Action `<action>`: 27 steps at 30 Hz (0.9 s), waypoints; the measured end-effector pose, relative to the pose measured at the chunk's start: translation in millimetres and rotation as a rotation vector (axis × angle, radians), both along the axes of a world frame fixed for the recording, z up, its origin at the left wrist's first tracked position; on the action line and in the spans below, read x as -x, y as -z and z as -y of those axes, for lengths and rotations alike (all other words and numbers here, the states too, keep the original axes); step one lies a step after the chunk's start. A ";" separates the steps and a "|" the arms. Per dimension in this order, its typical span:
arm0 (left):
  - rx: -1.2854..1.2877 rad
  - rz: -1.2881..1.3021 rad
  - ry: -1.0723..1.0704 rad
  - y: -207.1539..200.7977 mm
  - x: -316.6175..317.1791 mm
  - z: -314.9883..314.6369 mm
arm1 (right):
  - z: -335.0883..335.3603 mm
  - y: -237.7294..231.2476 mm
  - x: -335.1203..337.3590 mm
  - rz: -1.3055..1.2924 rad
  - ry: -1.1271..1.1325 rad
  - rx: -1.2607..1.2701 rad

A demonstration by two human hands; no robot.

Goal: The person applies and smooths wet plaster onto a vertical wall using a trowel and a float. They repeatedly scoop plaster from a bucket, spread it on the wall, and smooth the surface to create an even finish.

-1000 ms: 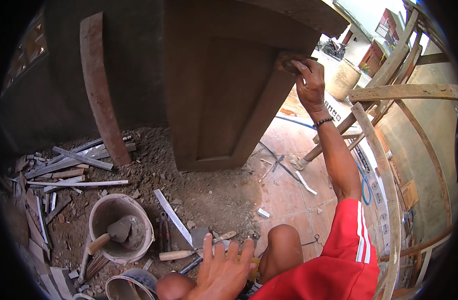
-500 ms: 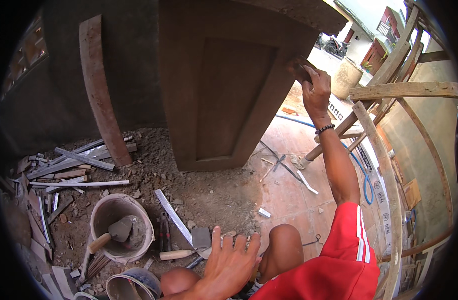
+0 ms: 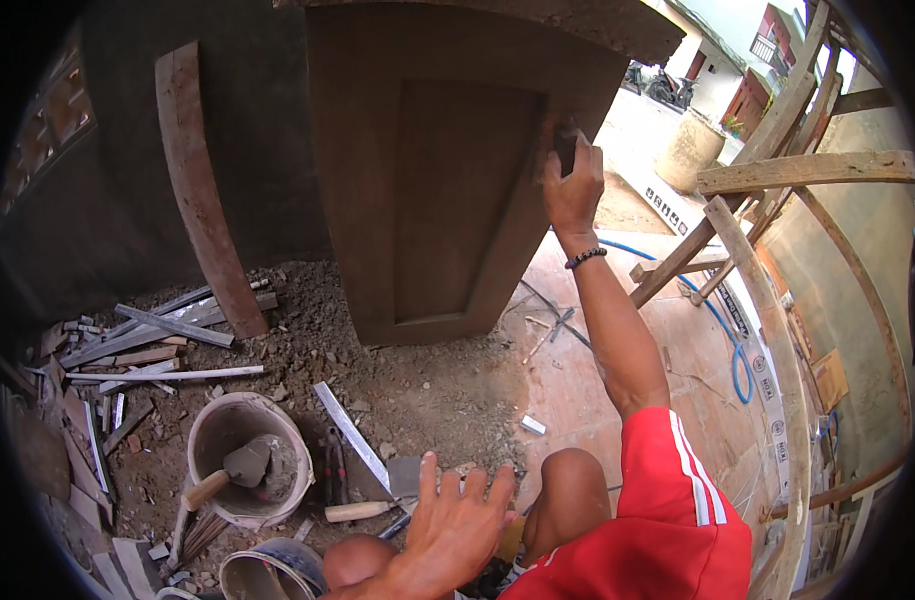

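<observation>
While the right hand [image 3: 572, 185] gripped a float [image 3: 565, 150] against the pillar [image 3: 448, 170], smoothing seemingly called for steady pressure; left hand [image 3: 458, 520] fingers spread.

Dirt ground [image 3: 418, 400] bears a mortar bucket [image 3: 248, 455], metal strips [image 3: 158, 340], pliers [image 3: 334, 462].

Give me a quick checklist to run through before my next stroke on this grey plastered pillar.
1. Right hand gripping a small dark tool against the grey plastered pillar at its right edge: ok.
2. Left hand free, fingers spread over the knee: ok.
3. Mortar in the round grey bucket, with a wooden-handled trowel resting inside: ok.
4. Footing: rubble and loose metal strips to the left: not ok.
5. Blue hose lying on the tiled floor to the right, apart from the legs: ok.
6. Tool's working face: cannot tell.
</observation>
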State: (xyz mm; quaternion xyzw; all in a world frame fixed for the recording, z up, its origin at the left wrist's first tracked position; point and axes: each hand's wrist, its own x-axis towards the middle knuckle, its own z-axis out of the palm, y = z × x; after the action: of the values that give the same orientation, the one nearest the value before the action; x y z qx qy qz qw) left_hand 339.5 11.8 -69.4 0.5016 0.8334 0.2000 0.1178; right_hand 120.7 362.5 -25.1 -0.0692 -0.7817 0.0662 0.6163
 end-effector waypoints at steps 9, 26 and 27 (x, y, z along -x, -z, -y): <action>0.012 -0.022 -0.029 3.0 4.2 12.9 | 14.7 2.5 -29.5 -0.024 -0.141 0.146; -0.131 0.056 -0.130 6.7 17.2 10.2 | 19.5 122.6 -95.2 0.266 -0.544 0.688; -0.173 0.086 -0.187 9.3 24.4 11.5 | 37.5 108.2 -114.5 0.294 -0.764 0.909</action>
State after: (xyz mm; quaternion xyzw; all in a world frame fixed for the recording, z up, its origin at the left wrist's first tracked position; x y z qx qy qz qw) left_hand 315.2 0.3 -78.8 0.4211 0.8502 0.3027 0.0907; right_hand 235.1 325.0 -133.2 -0.0486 -0.7215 0.5992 0.3436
